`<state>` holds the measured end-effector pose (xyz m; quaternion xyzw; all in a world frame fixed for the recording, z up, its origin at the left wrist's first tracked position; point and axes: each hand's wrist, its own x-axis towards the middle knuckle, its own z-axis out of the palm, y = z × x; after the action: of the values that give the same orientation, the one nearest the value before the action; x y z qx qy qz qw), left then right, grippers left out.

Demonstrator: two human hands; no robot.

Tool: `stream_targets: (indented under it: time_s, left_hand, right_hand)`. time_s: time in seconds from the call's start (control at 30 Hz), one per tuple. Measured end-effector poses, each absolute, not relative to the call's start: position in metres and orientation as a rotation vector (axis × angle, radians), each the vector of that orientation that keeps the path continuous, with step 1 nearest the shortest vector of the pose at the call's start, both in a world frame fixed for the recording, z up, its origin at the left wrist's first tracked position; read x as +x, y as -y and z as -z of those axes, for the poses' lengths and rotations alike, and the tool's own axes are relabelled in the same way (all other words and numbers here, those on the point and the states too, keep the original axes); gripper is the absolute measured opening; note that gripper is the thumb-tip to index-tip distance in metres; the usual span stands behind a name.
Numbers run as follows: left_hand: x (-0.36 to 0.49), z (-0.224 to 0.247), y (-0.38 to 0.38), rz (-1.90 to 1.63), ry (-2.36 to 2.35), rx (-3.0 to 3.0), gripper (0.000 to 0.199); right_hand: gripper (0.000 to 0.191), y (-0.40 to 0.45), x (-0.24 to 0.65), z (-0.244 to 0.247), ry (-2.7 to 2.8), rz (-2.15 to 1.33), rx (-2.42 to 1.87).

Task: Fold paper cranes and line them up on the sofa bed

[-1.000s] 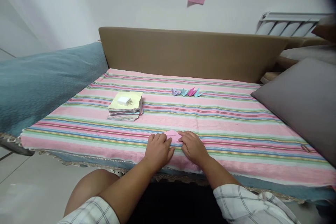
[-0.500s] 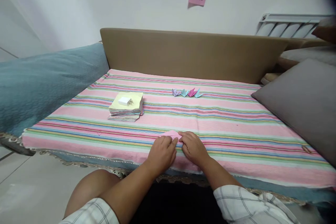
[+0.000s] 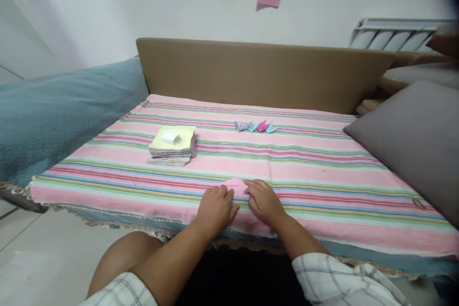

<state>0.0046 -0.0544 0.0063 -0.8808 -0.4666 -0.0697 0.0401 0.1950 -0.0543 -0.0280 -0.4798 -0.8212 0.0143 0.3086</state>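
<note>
A small folded piece of pink paper [image 3: 234, 184] lies on the striped cloth near the front edge. My left hand [image 3: 216, 205] presses its curled fingertips on the left part of the paper, thumb held a little apart below. At the paper's right end, my right hand [image 3: 263, 202] pinches the tip between thumb and fingers. The paper's left end is partly hidden under the left fingers. Farther back, several folded paper cranes [image 3: 262, 126] in purple, blue and pink stand in a row.
A stack of square paper sheets [image 3: 171, 153] sits to the left with a white plug adapter [image 3: 170, 138] on top. A grey cushion [image 3: 412, 138] leans at the right. Behind the striped cloth [image 3: 304, 177] rises a brown backrest [image 3: 251, 74]; a blue-covered armrest [image 3: 71, 105] borders the left.
My left hand has slid slightly left along the paper, and its thumb has come away, uncovering more of the pink surface. The right hand has stayed at the right tip.
</note>
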Motion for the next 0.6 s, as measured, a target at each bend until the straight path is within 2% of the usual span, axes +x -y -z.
stream_targets:
  time_s: [0.33, 0.6]
  left_hand:
    - [0.004, 0.004, 0.047, 0.359, 1.344, -2.722, 0.025]
    - [0.007, 0.01, 0.043, 0.403, 1.32, -2.72, 0.022]
  right_hand:
    - [0.032, 0.054, 0.193, 0.021, 2.157, -0.071, -1.311]
    - [0.023, 0.052, 0.192, 0.025, 2.172, 0.006, -1.355]
